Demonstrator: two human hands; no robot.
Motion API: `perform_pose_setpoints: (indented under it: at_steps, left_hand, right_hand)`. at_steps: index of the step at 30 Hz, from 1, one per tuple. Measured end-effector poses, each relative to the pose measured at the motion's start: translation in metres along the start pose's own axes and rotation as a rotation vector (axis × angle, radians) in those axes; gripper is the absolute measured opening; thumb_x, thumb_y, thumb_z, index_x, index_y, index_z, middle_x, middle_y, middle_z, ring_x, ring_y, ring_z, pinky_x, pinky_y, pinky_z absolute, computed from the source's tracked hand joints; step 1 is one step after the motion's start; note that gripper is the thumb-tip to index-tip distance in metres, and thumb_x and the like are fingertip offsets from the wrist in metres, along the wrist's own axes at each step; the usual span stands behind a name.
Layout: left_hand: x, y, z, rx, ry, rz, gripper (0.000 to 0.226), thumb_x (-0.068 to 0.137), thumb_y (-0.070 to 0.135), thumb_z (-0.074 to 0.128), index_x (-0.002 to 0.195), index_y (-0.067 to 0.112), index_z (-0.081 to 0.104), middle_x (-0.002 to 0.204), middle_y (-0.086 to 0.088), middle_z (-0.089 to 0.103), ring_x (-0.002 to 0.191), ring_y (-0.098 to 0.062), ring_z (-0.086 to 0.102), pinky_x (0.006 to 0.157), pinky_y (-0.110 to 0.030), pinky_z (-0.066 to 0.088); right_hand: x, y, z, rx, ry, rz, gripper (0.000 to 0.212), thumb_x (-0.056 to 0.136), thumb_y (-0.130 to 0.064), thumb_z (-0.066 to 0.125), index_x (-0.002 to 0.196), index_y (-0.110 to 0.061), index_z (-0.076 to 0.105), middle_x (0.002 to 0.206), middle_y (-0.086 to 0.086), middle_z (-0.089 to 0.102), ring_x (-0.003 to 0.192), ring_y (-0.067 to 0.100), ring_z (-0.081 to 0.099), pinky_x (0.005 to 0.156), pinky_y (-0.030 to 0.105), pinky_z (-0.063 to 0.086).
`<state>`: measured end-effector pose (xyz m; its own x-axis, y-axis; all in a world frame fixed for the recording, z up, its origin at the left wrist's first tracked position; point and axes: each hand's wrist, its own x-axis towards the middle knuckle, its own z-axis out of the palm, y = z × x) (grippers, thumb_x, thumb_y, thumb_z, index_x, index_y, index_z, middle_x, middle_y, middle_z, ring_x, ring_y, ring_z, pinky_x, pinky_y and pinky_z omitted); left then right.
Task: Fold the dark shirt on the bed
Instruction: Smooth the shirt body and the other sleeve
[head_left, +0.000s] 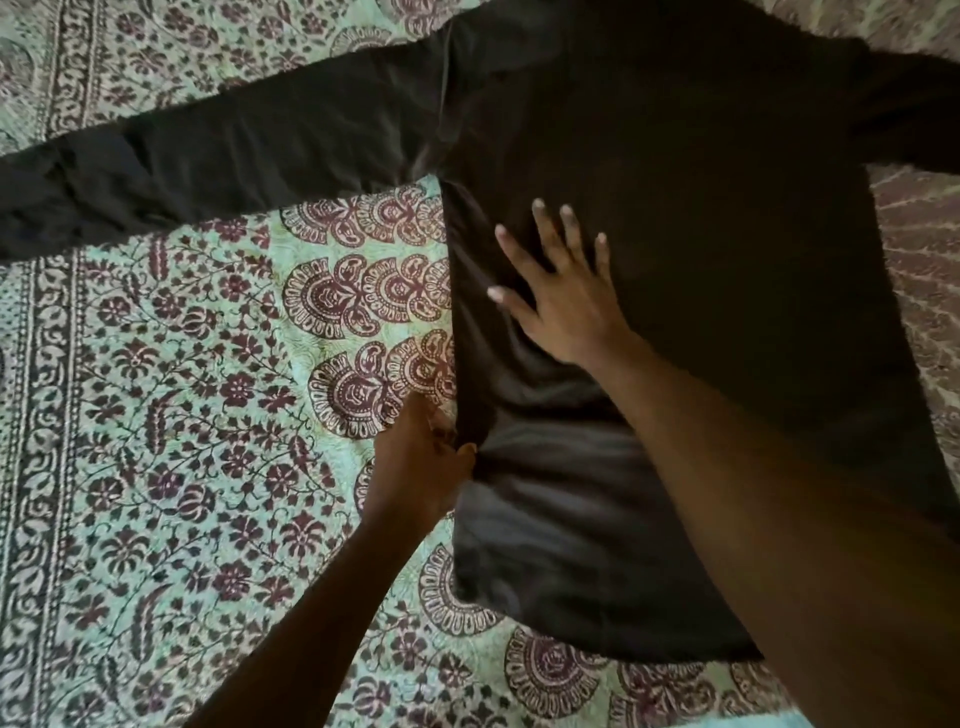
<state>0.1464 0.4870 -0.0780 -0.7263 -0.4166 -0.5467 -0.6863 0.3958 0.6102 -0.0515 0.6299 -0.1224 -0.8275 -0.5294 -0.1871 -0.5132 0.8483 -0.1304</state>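
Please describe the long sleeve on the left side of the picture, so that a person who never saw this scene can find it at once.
Start at the patterned bedspread, green with maroon flowers, that covers the bed. On it lies the dark shirt, its body under the flat right hand. From the shirt's upper left corner the sleeve stretches out to the picture's left edge: the only long, plain dark band across the print.

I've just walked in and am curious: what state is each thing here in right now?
Dark long-sleeved cloth shirt: spread flat on the bed, sleeves out, side edge lifted.
Left hand: pinches the shirt's side edge.
Right hand: fingers spread, pressing flat on the shirt.
Green floral-printed bedspread: lying under the shirt.
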Motion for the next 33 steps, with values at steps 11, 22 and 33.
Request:
perform_pose_setpoints:
  at_steps: [11,22,33]
  left_hand:
    - [0.005,0.024,-0.011,0.349,0.135,0.337,0.033,0.086,0.017,0.063,0.117,0.022,0.056,0.115,0.001,0.059,0.106,-0.025,0.057,0.080,-0.036,0.043]
    - [0.138,0.044,0.014,0.876,0.039,0.902,0.072,0.103,0.056,0.027,0.163,0.016,0.020,0.172,-0.009,0.011,0.159,-0.026,0.011,0.127,-0.051,0.013]
    - [0.048,-0.025,0.003,0.688,0.047,0.894,0.056,0.103,0.038,0.047,0.154,0.017,0.044,0.169,0.001,0.026,0.155,-0.016,0.028,0.119,-0.050,0.031]
  right_hand:
    - [-0.073,-0.039,0.016,-0.015,-0.025,-0.077,0.065,0.104,-0.060,0.024,0.163,-0.036,0.010,0.173,0.005,-0.003,0.159,0.032,-0.002,0.123,0.063,0.014]
    - [-0.149,-0.013,0.025,0.293,0.224,-0.066,0.052,0.107,-0.029,0.040,0.156,-0.010,0.040,0.168,0.012,0.025,0.157,0.028,0.020,0.125,0.055,0.022]
    - [0.007,-0.003,0.009,-0.043,0.084,-0.019,0.067,0.102,-0.064,0.029,0.162,-0.034,0.021,0.172,0.009,0.005,0.159,0.035,0.001,0.121,0.068,0.007]
